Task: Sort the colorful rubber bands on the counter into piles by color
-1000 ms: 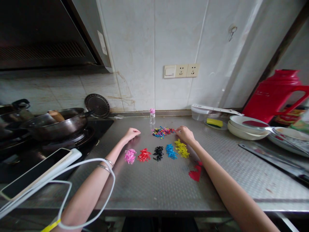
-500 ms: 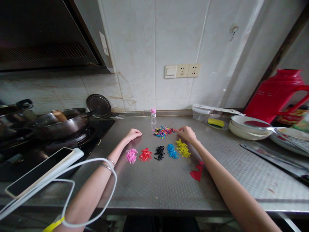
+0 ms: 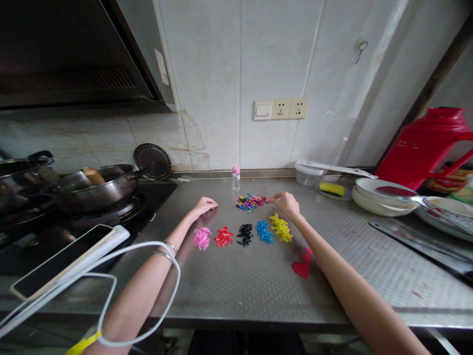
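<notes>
A mixed heap of small coloured rubber bands [image 3: 251, 202] lies on the metal counter. At its right edge my right hand [image 3: 286, 203] is closed in a pinch, with a reddish band at the fingertips. My left hand [image 3: 204, 205] rests on the counter left of the heap, fingers together, nothing visible in them. Nearer to me is a row of single-colour piles: pink bands [image 3: 202, 238], red bands [image 3: 223, 237], black bands [image 3: 245, 234], blue bands [image 3: 265, 232] and yellow bands [image 3: 281, 228]. Behind the heap stands a small clear bottle with a pink cap [image 3: 235, 178].
Red scraps [image 3: 301, 269] lie by my right forearm. A white cable [image 3: 176, 281] loops over my left forearm beside a phone [image 3: 62, 261]. Pans [image 3: 92, 190] sit on the left stove. Bowls [image 3: 382, 202], a sponge [image 3: 331, 189], a knife [image 3: 421, 249] and a red thermos [image 3: 421, 148] are right.
The view has shifted slightly. Both hands stay in nearly the same places, the right still pinching at the edge of the mixed heap.
</notes>
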Demonstrator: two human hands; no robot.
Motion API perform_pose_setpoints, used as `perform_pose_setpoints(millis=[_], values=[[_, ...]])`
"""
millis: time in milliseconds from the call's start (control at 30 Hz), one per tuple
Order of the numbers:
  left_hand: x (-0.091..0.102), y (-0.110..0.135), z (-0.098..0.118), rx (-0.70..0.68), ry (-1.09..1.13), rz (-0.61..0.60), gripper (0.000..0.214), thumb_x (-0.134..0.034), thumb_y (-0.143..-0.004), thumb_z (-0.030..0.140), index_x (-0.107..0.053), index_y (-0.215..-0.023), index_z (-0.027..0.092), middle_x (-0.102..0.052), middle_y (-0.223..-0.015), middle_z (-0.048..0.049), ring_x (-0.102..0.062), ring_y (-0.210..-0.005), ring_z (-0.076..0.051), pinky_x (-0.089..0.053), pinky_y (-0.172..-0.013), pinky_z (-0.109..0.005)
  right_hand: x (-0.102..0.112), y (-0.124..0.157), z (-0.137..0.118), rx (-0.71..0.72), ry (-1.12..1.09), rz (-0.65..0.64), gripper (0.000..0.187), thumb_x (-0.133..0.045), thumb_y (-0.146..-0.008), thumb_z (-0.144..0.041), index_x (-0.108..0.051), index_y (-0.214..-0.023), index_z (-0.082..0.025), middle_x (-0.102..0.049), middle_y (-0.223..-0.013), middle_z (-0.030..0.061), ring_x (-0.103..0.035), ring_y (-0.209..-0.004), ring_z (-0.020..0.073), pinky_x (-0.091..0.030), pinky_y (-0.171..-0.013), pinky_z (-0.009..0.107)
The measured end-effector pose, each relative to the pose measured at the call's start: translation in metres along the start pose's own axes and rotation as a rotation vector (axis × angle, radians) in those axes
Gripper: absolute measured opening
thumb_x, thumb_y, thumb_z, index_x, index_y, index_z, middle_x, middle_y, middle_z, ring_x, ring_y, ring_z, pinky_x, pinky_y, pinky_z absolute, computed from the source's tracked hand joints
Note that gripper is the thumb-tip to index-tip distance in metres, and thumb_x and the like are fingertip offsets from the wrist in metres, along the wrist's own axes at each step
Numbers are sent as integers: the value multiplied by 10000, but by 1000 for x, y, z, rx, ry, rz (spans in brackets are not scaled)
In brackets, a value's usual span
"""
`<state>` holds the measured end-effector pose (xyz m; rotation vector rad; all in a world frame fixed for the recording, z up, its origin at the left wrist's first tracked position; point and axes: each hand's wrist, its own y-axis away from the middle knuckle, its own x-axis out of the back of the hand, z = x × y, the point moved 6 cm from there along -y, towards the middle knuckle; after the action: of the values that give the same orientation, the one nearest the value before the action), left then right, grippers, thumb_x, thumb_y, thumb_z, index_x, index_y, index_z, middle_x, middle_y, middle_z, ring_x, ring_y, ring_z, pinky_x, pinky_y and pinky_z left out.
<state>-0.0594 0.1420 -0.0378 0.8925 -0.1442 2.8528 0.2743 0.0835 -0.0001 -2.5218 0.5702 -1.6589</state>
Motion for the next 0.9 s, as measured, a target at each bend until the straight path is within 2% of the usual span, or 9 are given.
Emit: perform_pose_setpoints(millis=[167,300,467,567,667,800,900], values=[[-1,-2,-4,42,-7,-3,270,-576,-648,310,-677,-784,100,-581,-597,-18,-384,-400,-46,-238,-365,-161,2,34,-81,326,-79,-6,250,-480,-766,-374,-675,-850,-240,-639,-926,41,-570,-842,162,-419,-677,223],[-2,-3,-2,10,-41,-7,235,-555,-647,284,-673,-745,105,-563,-555,-1,-379,-370,-51,-247,-356,-170,-5,74,-149,634,-134,-81,207,-489,-773,-295,-666,-848,-217,-628,-905,43,-556,-863,146,-408,-724,215],[-2,-4,5,-60,-42,6,144,-548,-619,184,-663,-645,101,-594,-542,-18,-494,-497,-93,-358,-464,-180,-24,118,-203,869,-169,-233,182,-513,-760,-265,-661,-856,-217,-623,-940,45,-565,-863,153,-420,-700,216],[-2,-2,7,-56,-52,4,145,-547,-615,187,-662,-635,101,-599,-550,-23,-505,-517,-99,-364,-476,-180,-37,138,-216,989,-125,-300,219,-471,-796,-297,-654,-859,-196,-628,-908,65,-581,-805,162,-434,-633,225],[-3,-2,5,-31,-76,12,182,-539,-627,218,-669,-675,100,-591,-542,-22,-485,-474,-92,-335,-436,-175,-41,143,-216,1040,-92,-314,241,-456,-805,-311,-654,-851,-180,-627,-887,79,-582,-781,168,-437,-605,231],[-3,-5,2,-64,-79,9,181,-541,-625,226,-668,-667,104,-596,-554,-25,-498,-490,-96,-343,-446,-176,-33,126,-199,984,-155,-312,195,-512,-763,-278,-659,-875,-216,-627,-952,44,-566,-871,153,-430,-703,223],[-3,-8,1,-91,-76,19,166,-541,-624,217,-664,-648,108,-589,-541,-19,-502,-503,-97,-354,-469,-180,-23,96,-172,851,-165,-276,200,-499,-765,-255,-664,-870,-214,-638,-943,33,-568,-862,131,-410,-766,213]])
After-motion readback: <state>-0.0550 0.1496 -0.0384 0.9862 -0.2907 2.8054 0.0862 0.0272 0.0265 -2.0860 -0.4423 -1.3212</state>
